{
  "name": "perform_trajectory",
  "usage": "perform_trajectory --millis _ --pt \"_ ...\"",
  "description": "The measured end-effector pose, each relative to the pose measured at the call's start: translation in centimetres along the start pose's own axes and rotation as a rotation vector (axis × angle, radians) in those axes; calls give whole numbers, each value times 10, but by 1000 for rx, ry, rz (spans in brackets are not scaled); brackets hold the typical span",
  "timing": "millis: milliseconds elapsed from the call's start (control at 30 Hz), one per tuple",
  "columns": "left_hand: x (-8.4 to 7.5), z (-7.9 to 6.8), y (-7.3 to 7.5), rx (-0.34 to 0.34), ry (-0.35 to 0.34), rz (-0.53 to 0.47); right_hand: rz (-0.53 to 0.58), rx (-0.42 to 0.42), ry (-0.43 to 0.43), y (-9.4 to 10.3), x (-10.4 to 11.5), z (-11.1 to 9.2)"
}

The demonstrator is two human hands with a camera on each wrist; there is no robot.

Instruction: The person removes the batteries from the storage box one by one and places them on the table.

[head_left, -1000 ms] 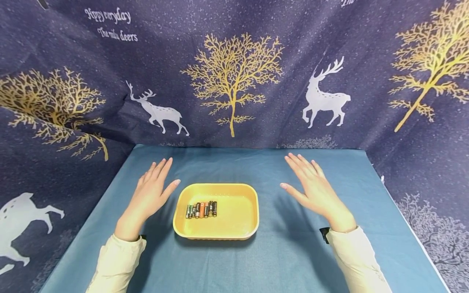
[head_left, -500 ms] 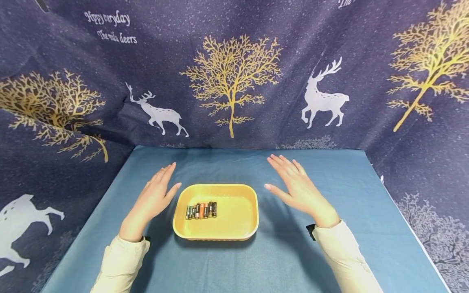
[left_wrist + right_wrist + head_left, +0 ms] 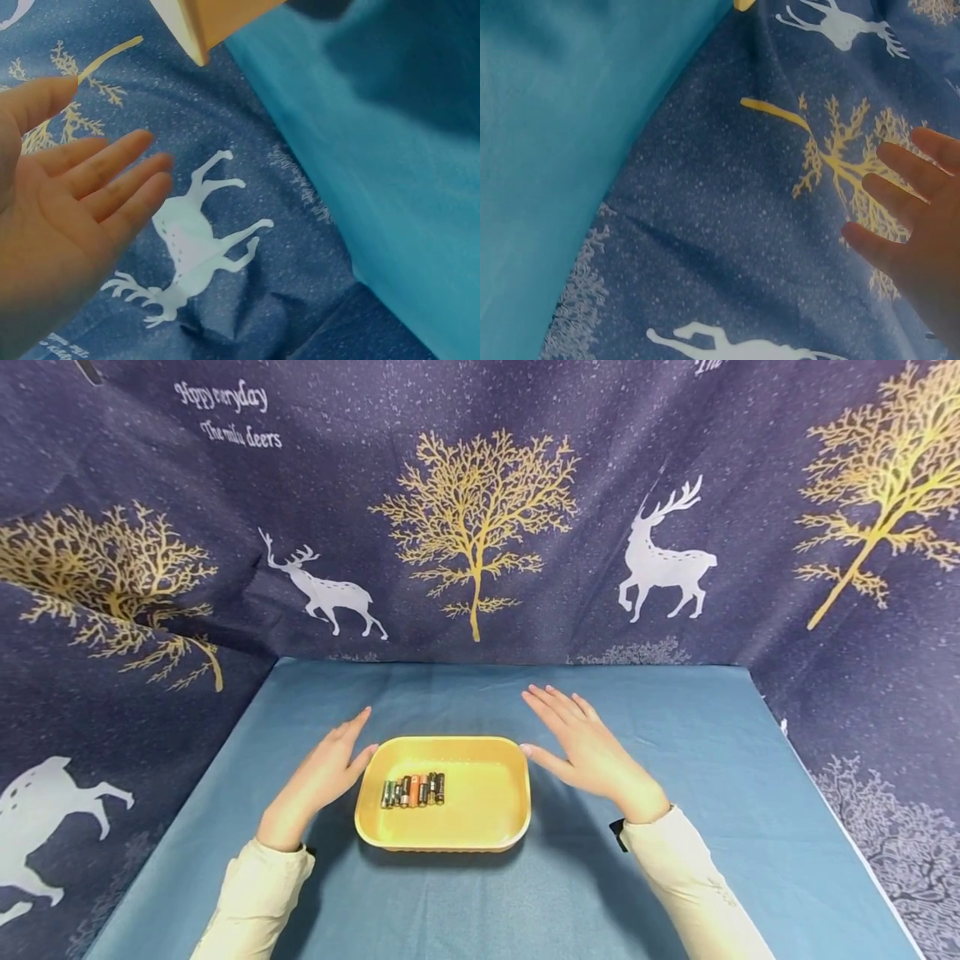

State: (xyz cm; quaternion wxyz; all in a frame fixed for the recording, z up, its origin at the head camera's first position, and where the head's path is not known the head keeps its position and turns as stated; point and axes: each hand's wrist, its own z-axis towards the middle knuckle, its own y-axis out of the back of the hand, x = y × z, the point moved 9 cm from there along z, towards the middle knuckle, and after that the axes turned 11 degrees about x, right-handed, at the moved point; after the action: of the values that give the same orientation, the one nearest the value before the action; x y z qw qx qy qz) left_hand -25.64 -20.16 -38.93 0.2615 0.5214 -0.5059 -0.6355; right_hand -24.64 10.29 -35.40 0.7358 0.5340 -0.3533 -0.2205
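Observation:
A yellow rectangular tray (image 3: 480, 835) sits on the blue-covered table. In its left half several batteries (image 3: 413, 791) lie side by side in a row, black, green and orange ones among them. My left hand (image 3: 322, 772) is held just left of the tray, fingers extended, its thumb tip overlapping the rim's upper left corner in the head view. On the other side my right hand (image 3: 588, 756) has its fingers straight, with the thumb tip by the tray's upper right corner. Neither hand holds anything. The left wrist view shows the left palm (image 3: 67, 217) and a tray corner (image 3: 199, 45).
A blue cloth (image 3: 750, 793) covers the table. Behind it and along both sides hangs a dark blue curtain (image 3: 525, 610) printed with white deer and golden trees. White sleeves (image 3: 255, 893) cover both forearms.
Both hands have moved inward toward the tray, the right one farther, from well off its right side to the corner. The tray and the batteries have stayed in place.

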Motion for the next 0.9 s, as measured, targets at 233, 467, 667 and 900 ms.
perform_trajectory --millis 233,467,667,900 --pt "7 7 -11 50 -7 -56 -5 42 -5 -10 2 2" --pt "17 13 -24 99 6 -84 3 46 -9 -12 1 1" --pt "21 18 -28 79 3 -114 0 33 -1 -12 2 0" --pt "25 22 -31 61 4 -127 -8 27 3 -12 3 2"
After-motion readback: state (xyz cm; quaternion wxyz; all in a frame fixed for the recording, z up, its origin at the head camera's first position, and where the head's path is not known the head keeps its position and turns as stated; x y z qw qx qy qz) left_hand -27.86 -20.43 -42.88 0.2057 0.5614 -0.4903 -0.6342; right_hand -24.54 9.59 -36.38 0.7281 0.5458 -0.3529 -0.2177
